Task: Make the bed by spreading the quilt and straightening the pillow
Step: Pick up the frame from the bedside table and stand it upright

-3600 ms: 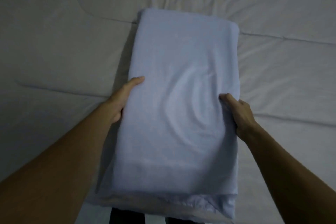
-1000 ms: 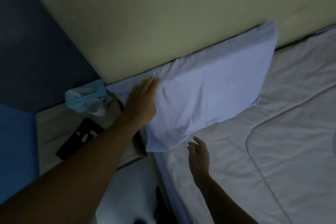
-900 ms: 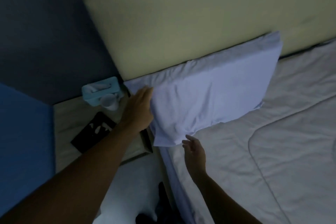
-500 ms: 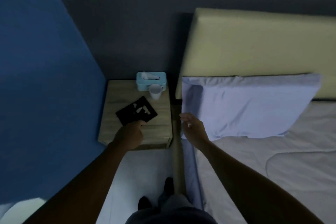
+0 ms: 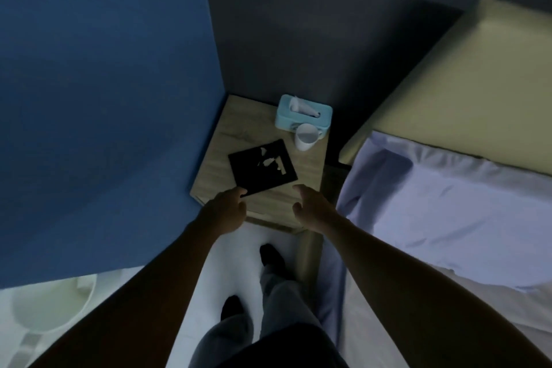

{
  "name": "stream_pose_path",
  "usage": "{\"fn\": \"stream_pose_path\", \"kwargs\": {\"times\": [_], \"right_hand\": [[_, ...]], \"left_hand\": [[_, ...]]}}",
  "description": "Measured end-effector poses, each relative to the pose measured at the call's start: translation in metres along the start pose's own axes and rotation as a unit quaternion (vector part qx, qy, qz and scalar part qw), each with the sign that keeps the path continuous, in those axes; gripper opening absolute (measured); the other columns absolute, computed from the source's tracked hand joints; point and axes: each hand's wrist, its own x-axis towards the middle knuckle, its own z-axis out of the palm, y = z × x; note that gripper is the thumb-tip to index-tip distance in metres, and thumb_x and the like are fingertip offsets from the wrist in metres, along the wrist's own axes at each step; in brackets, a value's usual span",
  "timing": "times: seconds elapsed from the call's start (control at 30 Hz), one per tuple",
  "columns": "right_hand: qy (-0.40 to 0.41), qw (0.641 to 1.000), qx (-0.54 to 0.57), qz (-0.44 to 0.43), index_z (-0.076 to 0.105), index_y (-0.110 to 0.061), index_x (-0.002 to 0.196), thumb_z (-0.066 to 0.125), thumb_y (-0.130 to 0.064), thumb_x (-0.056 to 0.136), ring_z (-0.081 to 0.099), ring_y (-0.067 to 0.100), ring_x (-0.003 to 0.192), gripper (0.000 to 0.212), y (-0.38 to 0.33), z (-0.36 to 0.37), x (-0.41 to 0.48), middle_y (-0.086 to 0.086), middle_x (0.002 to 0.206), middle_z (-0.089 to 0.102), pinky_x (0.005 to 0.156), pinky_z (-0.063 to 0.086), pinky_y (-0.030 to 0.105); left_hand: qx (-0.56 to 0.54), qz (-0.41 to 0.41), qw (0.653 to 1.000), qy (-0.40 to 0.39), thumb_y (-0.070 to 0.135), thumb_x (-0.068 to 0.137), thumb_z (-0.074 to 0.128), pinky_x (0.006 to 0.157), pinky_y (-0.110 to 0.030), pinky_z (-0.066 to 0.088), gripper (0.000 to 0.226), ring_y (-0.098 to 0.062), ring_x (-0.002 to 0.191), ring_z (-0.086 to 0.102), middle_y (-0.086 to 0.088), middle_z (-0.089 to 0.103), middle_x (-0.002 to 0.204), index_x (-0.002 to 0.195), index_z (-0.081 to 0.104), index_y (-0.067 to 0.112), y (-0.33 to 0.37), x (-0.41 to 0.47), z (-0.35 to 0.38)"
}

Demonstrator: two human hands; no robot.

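Pillow [image 5: 448, 212] lies to the right of both hands, on the bed against the headboard [image 5: 478, 84], with its long axis along the headboard. Right hand [image 5: 313, 209] is nearer it, fingers relaxed and apart, holding nothing. Left hand [image 5: 227, 212] is over the tabletop [image 5: 304, 176], loosely curled at the corner of a black card [image 5: 263, 170]; contact unclear, nothing gripped. Reaching the pillow likely means turning right.

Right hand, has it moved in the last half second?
Yes. The right hand has gone left, away from the pillow at the bed's edge, and is now over the nightstand's front edge, near the black booklet.
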Motion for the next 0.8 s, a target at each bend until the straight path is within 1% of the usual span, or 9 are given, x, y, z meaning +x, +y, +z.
{"fn": "stream_pose_path", "kwargs": {"times": [0.13,0.27,0.37,0.47,0.53,0.63,0.67,0.73,0.8], "right_hand": [[-0.038,0.999,-0.029,-0.004,0.027,-0.019,0.154,0.050,-0.025,0.100,0.049,0.026,0.133,0.060,0.022,0.011,0.051,0.009,0.151,0.045,0.101,0.045,0.035],[-0.061,0.997,-0.043,0.007,0.021,-0.020,0.156,0.052,-0.026,0.100,0.044,0.026,0.138,0.065,0.046,0.027,0.099,0.009,0.156,0.036,0.101,0.043,0.033],[-0.069,0.997,-0.039,0.012,0.019,-0.015,0.157,0.055,-0.024,0.099,0.032,0.027,0.146,0.069,0.061,0.038,0.136,0.010,0.161,0.027,0.112,0.034,0.034],[-0.040,0.999,-0.014,0.026,0.022,-0.016,0.157,0.058,-0.022,0.097,0.031,0.026,0.146,0.070,0.074,0.053,0.168,0.009,0.161,0.029,0.114,0.031,0.034],[-0.014,0.998,0.028,0.054,0.019,-0.019,0.157,0.060,-0.024,0.095,0.031,0.024,0.146,0.074,0.081,0.065,0.185,0.005,0.162,0.027,0.113,0.031,0.031],[0.014,0.991,0.111,0.067,0.013,-0.021,0.159,0.064,-0.024,0.093,0.031,0.022,0.147,0.083,0.088,0.087,0.200,0.002,0.163,0.025,0.111,0.029,0.024],[0.027,0.988,0.138,0.063,0.012,-0.021,0.159,0.064,-0.023,0.092,0.030,0.021,0.147,0.085,0.089,0.095,0.202,0.002,0.163,0.025,0.113,0.029,0.024],[0.061,0.983,0.169,0.048,0.012,-0.020,0.159,0.066,-0.020,0.090,0.028,0.021,0.148,0.087,0.090,0.113,0.203,0.003,0.164,0.023,0.118,0.029,0.030],[0.103,0.979,0.175,0.031,0.014,-0.022,0.158,0.068,-0.020,0.086,0.029,0.020,0.148,0.090,0.093,0.129,0.202,0.003,0.163,0.024,0.117,0.031,0.032]], "left_hand": [[-0.025,-0.031,0.999,0.000,0.031,0.103,0.040,0.105,-0.041,0.046,0.047,-0.029,0.131,0.050,-0.011,0.047,0.149,0.149,0.037,0.022,-0.012,0.043,0.018],[-0.061,-0.048,0.997,0.006,0.029,0.103,0.041,0.110,-0.040,0.041,0.050,-0.027,0.138,0.045,-0.009,0.043,0.154,0.152,0.033,0.020,-0.026,0.086,0.044],[-0.091,-0.062,0.994,0.014,0.029,0.104,0.043,0.112,-0.039,0.039,0.052,-0.026,0.140,0.042,-0.008,0.038,0.156,0.153,0.030,0.020,-0.037,0.120,0.067],[-0.109,-0.079,0.990,0.045,0.028,0.103,0.046,0.107,-0.037,0.039,0.055,-0.026,0.141,0.041,-0.007,0.036,0.157,0.154,0.027,0.019,-0.047,0.151,0.090],[-0.104,-0.094,0.987,0.081,0.030,0.101,0.049,0.106,-0.038,0.040,0.061,-0.028,0.142,0.038,-0.008,0.033,0.158,0.155,0.023,0.019,-0.058,0.169,0.105],[-0.103,-0.108,0.979,0.137,0.039,0.099,0.050,0.114,-0.049,0.036,0.071,-0.033,0.150,0.021,-0.012,0.015,0.164,0.157,0.014,0.021,-0.074,0.191,0.129],[-0.116,-0.109,0.976,0.149,0.044,0.099,0.048,0.115,-0.052,0.034,0.073,-0.034,0.151,0.017,-0.013,0.011,0.165,0.158,0.012,0.022,-0.078,0.197,0.137],[-0.165,-0.098,0.967,0.166,0.048,0.099,0.046,0.115,-0.053,0.034,0.073,-0.034,0.150,0.018,-0.011,0.012,0.165,0.158,0.010,0.025,-0.081,0.205,0.152],[-0.216,-0.075,0.955,0.189,0.046,0.098,0.048,0.111,-0.051,0.039,0.072,-0.033,0.147,0.028,-0.009,0.020,0.162,0.157,0.012,0.027,-0.081,0.209,0.165]]}}
